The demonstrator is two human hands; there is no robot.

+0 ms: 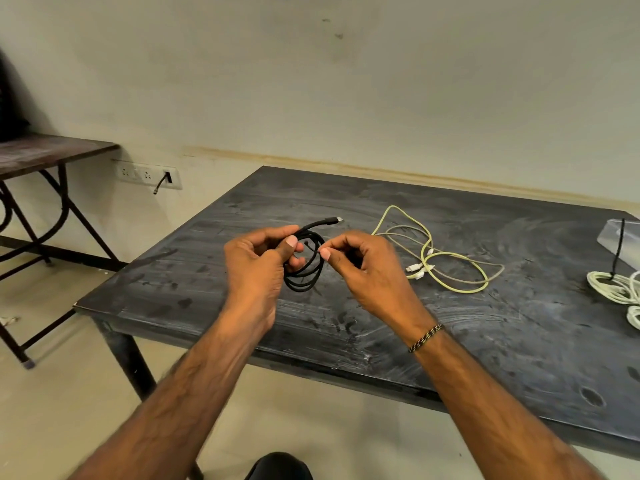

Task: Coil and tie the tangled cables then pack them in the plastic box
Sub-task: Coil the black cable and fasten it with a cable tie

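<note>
- While the left hand (pixel 258 258) gripped the coiled black cable (pixel 304 268) above the table (pixel 346 327), the right hand (pixel 363 268) pinched a thin tie at the coil
- yellow cables (pixel 446 268) lay loose nearby; white cables (pixel 616 289) and the plastic box (pixel 616 240) sat far right

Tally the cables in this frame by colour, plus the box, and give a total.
Black cable, coiled, gripped by the left hand, its tie pinched by the right hand: 1
Yellow-green cable: 1
Grey cable: 1
White cable, coiled: 1
Clear plastic box: 1
Total: 5
</note>
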